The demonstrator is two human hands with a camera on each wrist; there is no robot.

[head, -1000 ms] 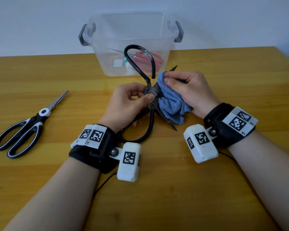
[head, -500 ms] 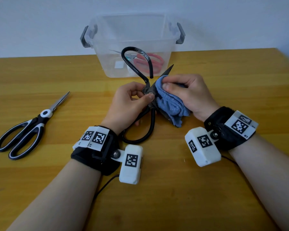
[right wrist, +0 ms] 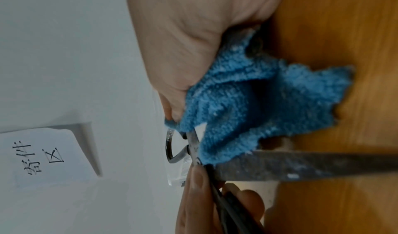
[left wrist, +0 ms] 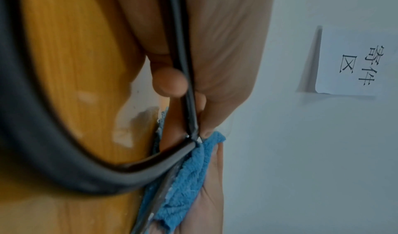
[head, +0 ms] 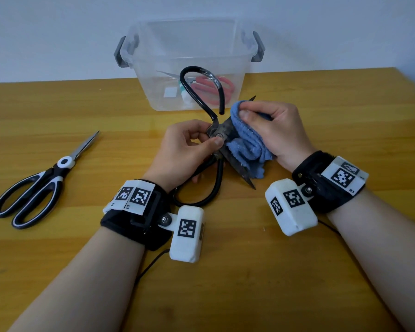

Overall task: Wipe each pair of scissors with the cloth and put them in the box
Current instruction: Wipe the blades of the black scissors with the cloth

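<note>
At centre frame the left hand (head: pixel 185 149) pinches the black iron scissors (head: pixel 217 164) at the pivot, blades splayed so each dull, pitted edge is reachable. The right hand (head: pixel 273 130) is curled around the nubby blue cloth (head: pixel 247 144), pressing it on the upper blade. At left, black-and-white scissors (head: pixel 41 183) lie unwiped. Beyond, the clear plastic box (head: pixel 189 56) holds red-handled scissors (head: pixel 213 89).

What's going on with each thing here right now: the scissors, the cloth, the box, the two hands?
Black iron scissors: blades open, held above the table.
Blue cloth: bunched, wrapped on the upper blade.
Left hand: pinches the scissors' pivot.
Right hand: grips the cloth.
Black-and-white scissors: closed, on the table.
Clear box: lidless, holds red-handled scissors.
</note>
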